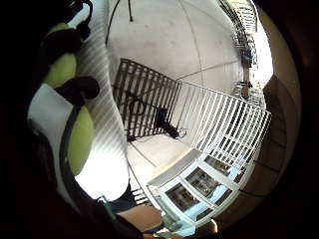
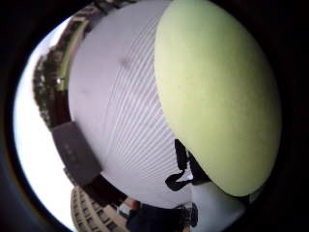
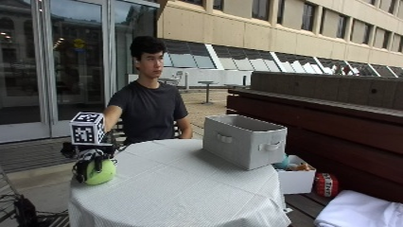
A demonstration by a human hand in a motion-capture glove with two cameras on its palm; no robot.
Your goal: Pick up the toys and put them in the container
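Observation:
At the left edge of the round table (image 3: pixel 189 189), my gloved right hand (image 3: pixel 88 158) grips a yellow-green ball (image 3: pixel 100 172) from above, just over the striped cloth. The ball (image 2: pixel 217 92) fills much of the thumb side palm view, and its rounded sides (image 1: pixel 79 137) show between the glove's black straps in the little finger side view. The grey fabric container (image 3: pixel 244 141), open-topped with handle slots, stands on the right half of the table, well apart from the hand.
A white box (image 3: pixel 296 178) with toys in it sits on the bench (image 3: pixel 327 118) behind the table's right edge, a red ball (image 3: pixel 325 184) beside it. A metal grate (image 1: pixel 144 99) and white railing (image 1: pixel 224 124) lie on the ground below the table edge.

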